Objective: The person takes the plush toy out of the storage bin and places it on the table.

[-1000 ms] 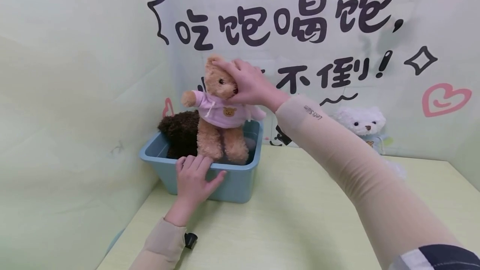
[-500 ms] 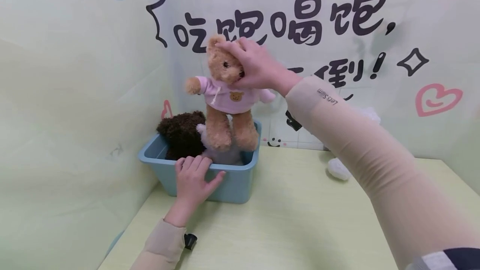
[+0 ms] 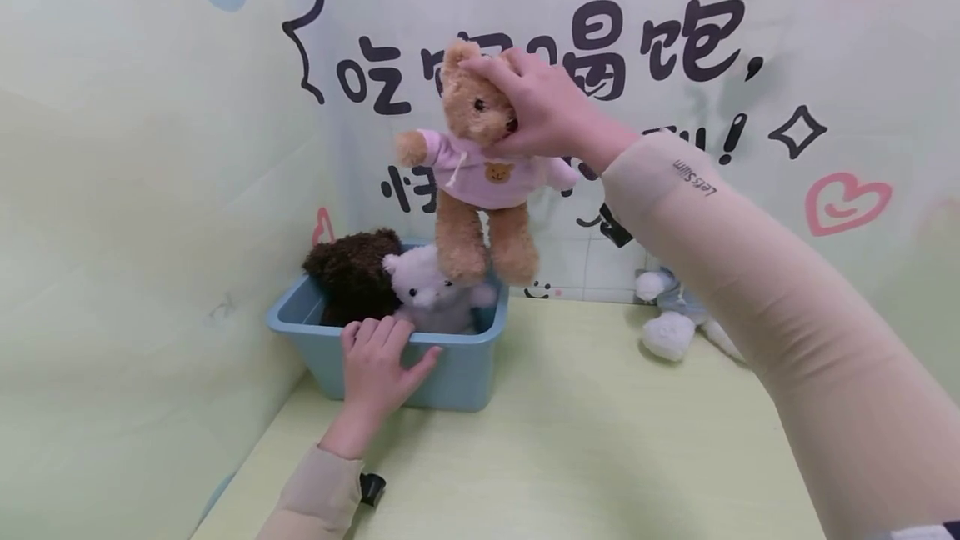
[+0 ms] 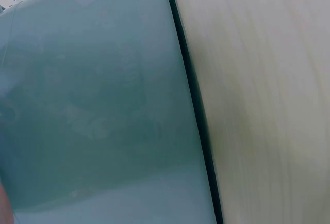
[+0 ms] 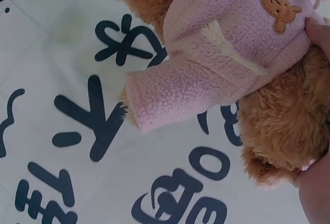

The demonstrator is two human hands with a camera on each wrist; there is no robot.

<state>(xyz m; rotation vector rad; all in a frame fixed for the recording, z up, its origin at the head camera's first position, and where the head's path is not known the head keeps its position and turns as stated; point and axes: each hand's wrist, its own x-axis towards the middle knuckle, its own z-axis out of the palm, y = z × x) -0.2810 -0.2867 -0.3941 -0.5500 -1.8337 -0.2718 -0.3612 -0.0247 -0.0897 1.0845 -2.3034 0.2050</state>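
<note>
My right hand (image 3: 551, 107) grips a light-brown teddy bear (image 3: 480, 186) by the head. The bear wears a pink hooded top and hangs upright above the blue plastic bin (image 3: 457, 377), its feet just over the rim. In the right wrist view, the bear's pink top (image 5: 232, 53) and part of my fingers show. My left hand (image 3: 378, 365) holds the bin's front rim, fingers curled over it and thumb along the outside. Inside the bin, a dark-brown plush toy (image 3: 352, 273) lies left of a pale plush toy (image 3: 427, 290). The bin's wall (image 4: 103, 105) fills much of the left wrist view.
A white plush bear (image 3: 667, 336) sits on the table (image 3: 600, 432) to the right, partly hidden behind my right forearm. Printed cloth walls (image 3: 142, 232) stand to the left and behind, close to the bin.
My right hand has lifted the teddy bear up and to the right, out of the bin. The pale plush toy has come into view. My left hand keeps its hold on the rim.
</note>
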